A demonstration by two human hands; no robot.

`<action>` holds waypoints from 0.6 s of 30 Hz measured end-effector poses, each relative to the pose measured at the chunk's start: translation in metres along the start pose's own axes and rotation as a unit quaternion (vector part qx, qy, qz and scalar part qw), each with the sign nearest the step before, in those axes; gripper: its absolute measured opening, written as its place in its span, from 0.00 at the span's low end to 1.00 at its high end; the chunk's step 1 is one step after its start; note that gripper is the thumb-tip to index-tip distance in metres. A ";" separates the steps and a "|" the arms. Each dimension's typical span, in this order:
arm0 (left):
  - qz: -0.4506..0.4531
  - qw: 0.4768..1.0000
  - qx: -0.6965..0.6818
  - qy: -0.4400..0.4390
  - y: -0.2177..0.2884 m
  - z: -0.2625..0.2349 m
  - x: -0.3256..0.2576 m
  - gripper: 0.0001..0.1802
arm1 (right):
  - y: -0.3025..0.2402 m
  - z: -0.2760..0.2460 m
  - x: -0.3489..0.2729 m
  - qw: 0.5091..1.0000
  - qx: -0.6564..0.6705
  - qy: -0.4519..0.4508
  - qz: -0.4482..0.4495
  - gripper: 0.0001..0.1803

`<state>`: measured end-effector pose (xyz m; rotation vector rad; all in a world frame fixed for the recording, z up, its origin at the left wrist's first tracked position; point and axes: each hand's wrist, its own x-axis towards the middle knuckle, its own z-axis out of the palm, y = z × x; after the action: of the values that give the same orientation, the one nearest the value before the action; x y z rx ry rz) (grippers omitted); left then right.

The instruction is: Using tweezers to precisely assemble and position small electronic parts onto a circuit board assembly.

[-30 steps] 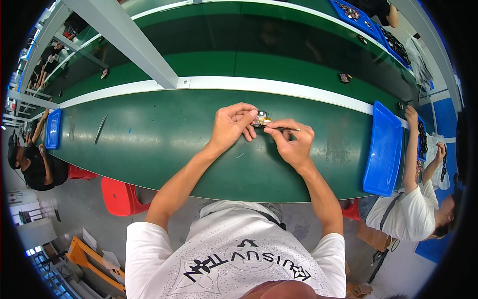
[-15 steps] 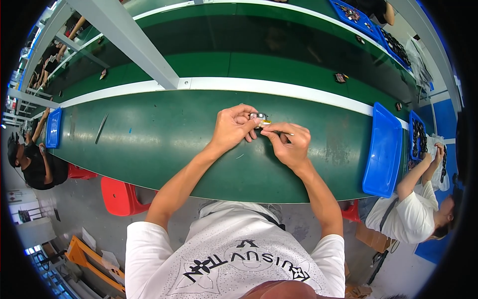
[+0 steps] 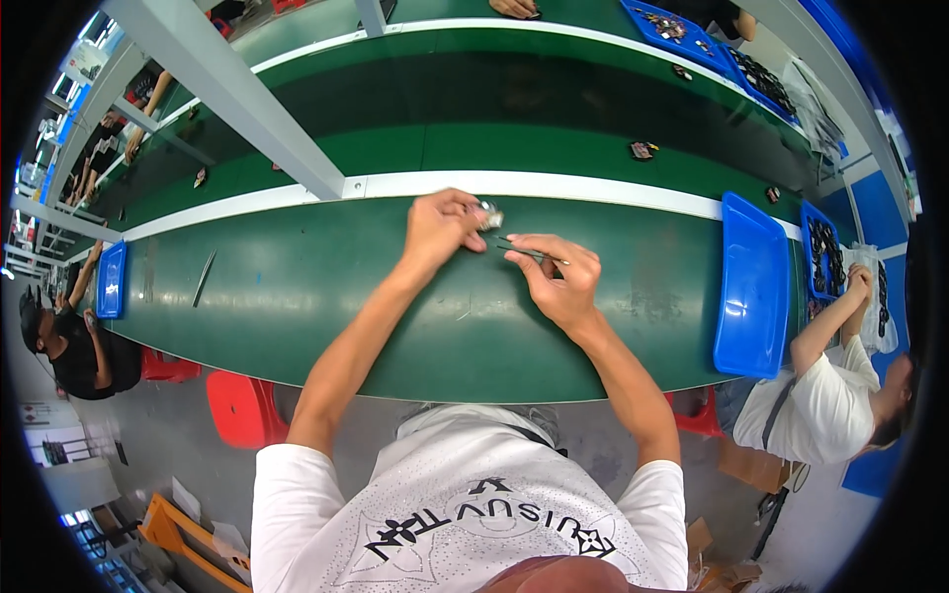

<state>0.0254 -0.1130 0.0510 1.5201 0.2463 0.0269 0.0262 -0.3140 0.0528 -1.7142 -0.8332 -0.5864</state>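
We've got the small gadget up off the green table, near its far edge, pinched in the left hand: thumb and fingers closed on its left side, the rest curled behind. That grip probably keeps the gadget's right side free for a tool. Right hand has thumb and forefinger closed on thin tweezers, other fingers folded in; the tips point left at the gadget, look slightly parted, and sit just beside it, apart as far as we can tell. Holding them that low on the shank likely buys fine control. A second thin metal tool lies on the table at left, likely parked out of the work zone. Big blue tray is at the right end, within arm's reach we'd guess; on the far side, past the white rail, more small parts sit on the green belt, spaced apart. Writing: bold black lettering with ornaments across the white shirt, nothing to do with the work. Any marking on the gadget is too small and blurred for us to read.
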 end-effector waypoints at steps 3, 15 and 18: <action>0.074 0.995 -0.008 0.070 0.005 -0.018 0.054 0.10 | -0.005 -0.006 0.006 0.998 -0.010 0.030 0.052 0.08; 0.230 0.775 0.509 0.295 0.039 -0.020 0.145 0.17 | 0.001 -0.008 0.005 0.998 -0.054 0.013 -0.018 0.07; 0.166 0.906 0.383 0.076 0.042 0.021 0.166 0.14 | 0.001 -0.002 0.004 0.998 -0.026 0.015 -0.049 0.07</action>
<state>0.1971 -0.1029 0.0692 2.3387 0.1169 0.3575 0.0293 -0.3148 0.0559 -1.7134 -0.8912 -0.7042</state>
